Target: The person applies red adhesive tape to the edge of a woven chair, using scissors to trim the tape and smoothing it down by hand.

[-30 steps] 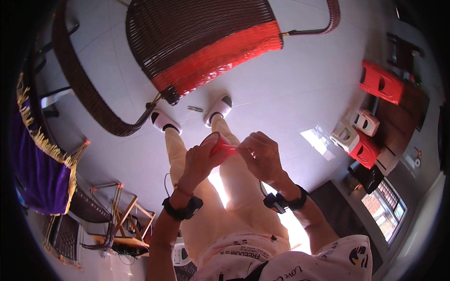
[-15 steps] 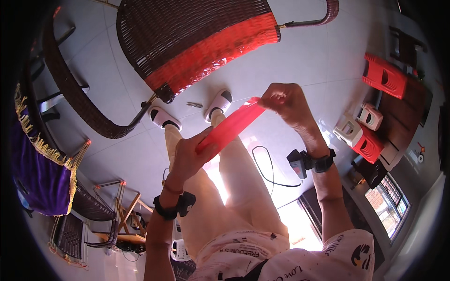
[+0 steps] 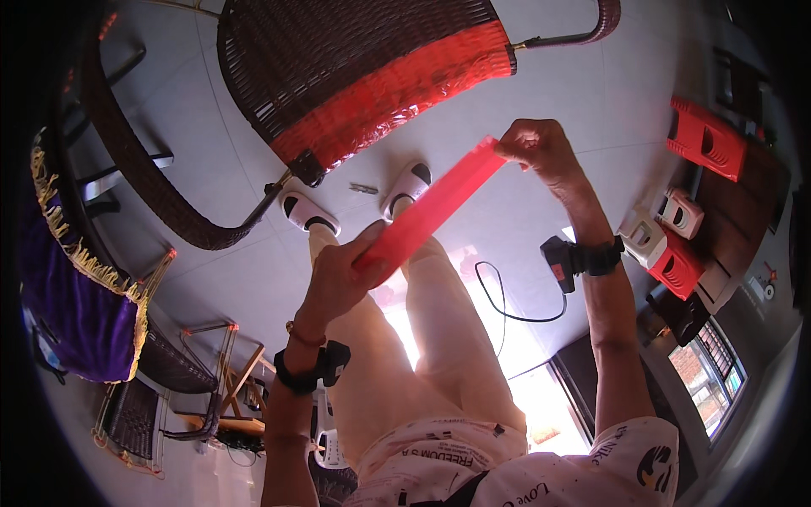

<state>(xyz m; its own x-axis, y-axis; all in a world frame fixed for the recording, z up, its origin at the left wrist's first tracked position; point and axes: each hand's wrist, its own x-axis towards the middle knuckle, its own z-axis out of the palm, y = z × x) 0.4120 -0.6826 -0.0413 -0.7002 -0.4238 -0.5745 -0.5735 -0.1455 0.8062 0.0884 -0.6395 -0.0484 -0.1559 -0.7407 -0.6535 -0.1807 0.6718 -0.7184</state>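
A strip of red tape (image 3: 432, 211) stretches slantwise between my two hands. My left hand (image 3: 336, 275) closes on its lower end, with the thumb lying on the red surface; whether a roll sits under the fingers is hidden. My right hand (image 3: 541, 150) pinches the upper end between bent fingers. Just beyond the strip stands a dark brown woven chair (image 3: 355, 55), its near edge wrapped in a shiny red band (image 3: 405, 95). The tape hangs in the air, apart from the chair.
Between my slippered feet a small flat item (image 3: 364, 188) lies on the tiled floor. A black cable (image 3: 528, 319) loops near my right forearm. Red and white plastic stools (image 3: 708, 139) are at the right, a purple fringed cloth (image 3: 80, 308) at the left.
My right hand has moved up and slightly right, so the red strip between my hands has grown longer. The view has shifted a little; my left hand keeps its hold.
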